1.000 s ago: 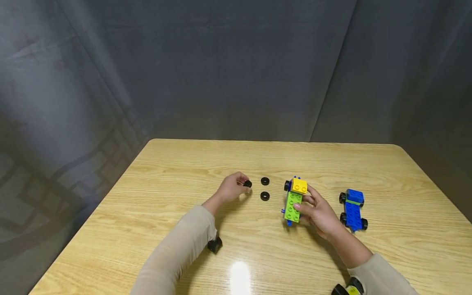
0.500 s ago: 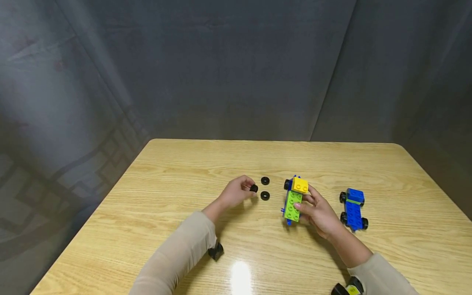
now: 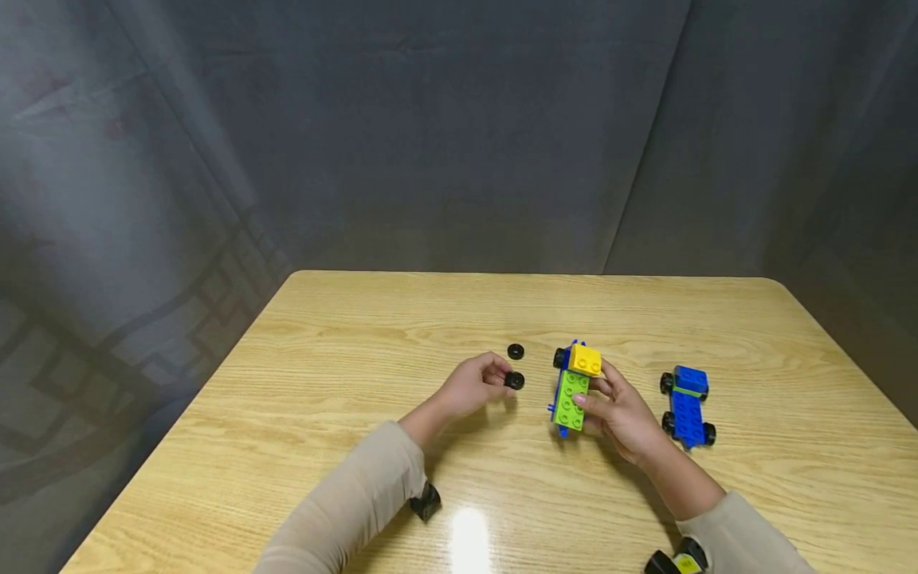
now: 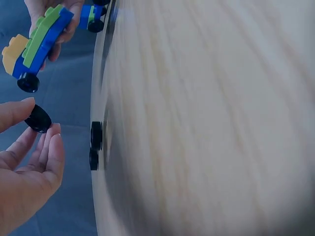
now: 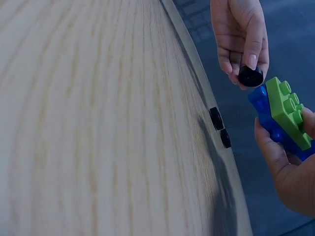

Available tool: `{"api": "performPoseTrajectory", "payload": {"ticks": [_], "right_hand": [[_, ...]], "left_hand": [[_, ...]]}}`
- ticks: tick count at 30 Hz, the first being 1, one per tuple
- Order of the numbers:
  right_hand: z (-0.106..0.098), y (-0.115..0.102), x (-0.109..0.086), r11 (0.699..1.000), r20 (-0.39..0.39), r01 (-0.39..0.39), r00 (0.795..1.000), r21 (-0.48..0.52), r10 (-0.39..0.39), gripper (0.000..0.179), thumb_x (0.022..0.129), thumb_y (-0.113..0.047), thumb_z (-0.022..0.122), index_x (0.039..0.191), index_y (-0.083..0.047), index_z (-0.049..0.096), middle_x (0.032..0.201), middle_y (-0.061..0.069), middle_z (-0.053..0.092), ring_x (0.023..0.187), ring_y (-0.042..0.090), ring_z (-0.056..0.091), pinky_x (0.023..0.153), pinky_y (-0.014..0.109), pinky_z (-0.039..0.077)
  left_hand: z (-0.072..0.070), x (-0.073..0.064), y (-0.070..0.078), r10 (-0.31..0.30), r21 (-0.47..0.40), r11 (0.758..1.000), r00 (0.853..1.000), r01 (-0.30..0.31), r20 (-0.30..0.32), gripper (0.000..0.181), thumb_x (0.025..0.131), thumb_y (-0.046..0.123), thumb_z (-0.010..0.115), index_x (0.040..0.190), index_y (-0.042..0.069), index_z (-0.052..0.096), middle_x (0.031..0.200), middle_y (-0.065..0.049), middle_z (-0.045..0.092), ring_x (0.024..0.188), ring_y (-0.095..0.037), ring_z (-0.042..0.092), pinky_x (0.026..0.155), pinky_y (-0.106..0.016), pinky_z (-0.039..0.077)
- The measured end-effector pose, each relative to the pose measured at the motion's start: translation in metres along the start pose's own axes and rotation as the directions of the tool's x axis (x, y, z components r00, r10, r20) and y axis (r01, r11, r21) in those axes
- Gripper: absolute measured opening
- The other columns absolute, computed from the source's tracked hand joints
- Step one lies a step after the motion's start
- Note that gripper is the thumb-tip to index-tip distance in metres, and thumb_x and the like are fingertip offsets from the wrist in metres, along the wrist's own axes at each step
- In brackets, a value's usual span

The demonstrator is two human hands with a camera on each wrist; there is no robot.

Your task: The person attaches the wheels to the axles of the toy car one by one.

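My left hand (image 3: 469, 387) pinches a black toy wheel (image 4: 38, 119) between thumb and fingers, above the table. In the head view this wheel overlaps one lying on the table. My right hand (image 3: 625, 418) grips a toy car (image 3: 571, 401) by its side, thumb on the lime-green brick (image 5: 288, 110). The car has a blue chassis (image 5: 268, 115) and a yellow block (image 3: 585, 360) at its far end. A black wheel (image 4: 28, 82) sits on the far left corner; a bare blue axle end (image 3: 551, 408) sticks out at the near left. The car's right side is partly hidden by my fingers.
Two loose wheels lie on the wooden table (image 3: 344, 351), the farther wheel (image 3: 515, 351) plainly visible. A blue toy car (image 3: 688, 410) with black wheels stands to the right. Black devices sit at the left cuff (image 3: 426, 502) and right cuff (image 3: 674, 558). Behind hangs a grey curtain (image 3: 459, 143).
My left hand has moved right and slightly nearer with the pinched wheel, towards the car. The right hand and its car have barely shifted.
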State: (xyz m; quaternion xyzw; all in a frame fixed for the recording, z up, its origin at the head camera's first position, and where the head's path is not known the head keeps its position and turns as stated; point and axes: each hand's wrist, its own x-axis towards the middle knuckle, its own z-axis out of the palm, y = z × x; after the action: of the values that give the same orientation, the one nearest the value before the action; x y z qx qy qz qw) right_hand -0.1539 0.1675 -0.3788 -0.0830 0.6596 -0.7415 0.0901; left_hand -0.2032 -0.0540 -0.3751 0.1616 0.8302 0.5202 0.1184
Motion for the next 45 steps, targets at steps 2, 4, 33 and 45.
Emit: {"api": "performPoseTrajectory", "payload": {"ticks": [2, 4, 33, 45], "right_hand": [[0.0, 0.0, 0.0, 1.0, 0.0, -0.003, 1.0, 0.003, 0.003, 0.068, 0.084, 0.001, 0.05, 0.136, -0.003, 0.008, 0.103, 0.01, 0.045, 0.085, 0.016, 0.056, 0.071, 0.038, 0.048], [-0.001, 0.0, 0.001, 1.0, 0.001, -0.004, 1.0, 0.001, 0.004, 0.068, 0.084, 0.001, 0.05, 0.137, -0.003, 0.007, 0.103, 0.01, 0.045, 0.085, 0.016, 0.056, 0.072, 0.038, 0.048], [0.005, -0.002, 0.0, 1.0, -0.029, -0.013, 0.999, 0.005, 0.013, 0.07, 0.083, 0.001, 0.052, 0.137, -0.004, 0.008, 0.102, 0.011, 0.045, 0.084, 0.016, 0.057, 0.072, 0.038, 0.048], [0.003, 0.003, -0.001, 0.996, 0.013, 0.066, 0.998, 0.061, -0.067, 0.074, 0.081, -0.008, 0.059, 0.137, -0.005, 0.01, 0.102, 0.013, 0.047, 0.084, 0.018, 0.057, 0.071, 0.036, 0.048]], "left_hand": [[0.002, -0.001, 0.001, -0.005, -0.002, 1.0, 1.0, 0.005, 0.005, 0.031, 0.072, 0.006, 0.069, 0.099, 0.003, 0.056, 0.087, -0.007, 0.056, 0.078, -0.014, 0.051, 0.07, -0.024, 0.043], [0.003, -0.001, 0.001, -0.006, -0.011, 1.0, 1.0, 0.006, 0.013, 0.032, 0.071, 0.005, 0.069, 0.1, 0.002, 0.055, 0.087, -0.008, 0.057, 0.077, -0.014, 0.051, 0.069, -0.024, 0.044], [0.018, -0.008, 0.013, 0.003, -0.135, 0.991, 0.994, 0.013, 0.113, 0.031, 0.073, -0.001, 0.065, 0.101, 0.002, 0.053, 0.087, -0.003, 0.056, 0.079, -0.012, 0.054, 0.07, -0.022, 0.045], [0.024, -0.008, 0.01, 0.048, -0.14, 0.99, 0.988, -0.028, 0.144, 0.03, 0.073, -0.001, 0.065, 0.1, 0.001, 0.053, 0.088, -0.004, 0.056, 0.079, -0.011, 0.055, 0.071, -0.02, 0.045]]}}
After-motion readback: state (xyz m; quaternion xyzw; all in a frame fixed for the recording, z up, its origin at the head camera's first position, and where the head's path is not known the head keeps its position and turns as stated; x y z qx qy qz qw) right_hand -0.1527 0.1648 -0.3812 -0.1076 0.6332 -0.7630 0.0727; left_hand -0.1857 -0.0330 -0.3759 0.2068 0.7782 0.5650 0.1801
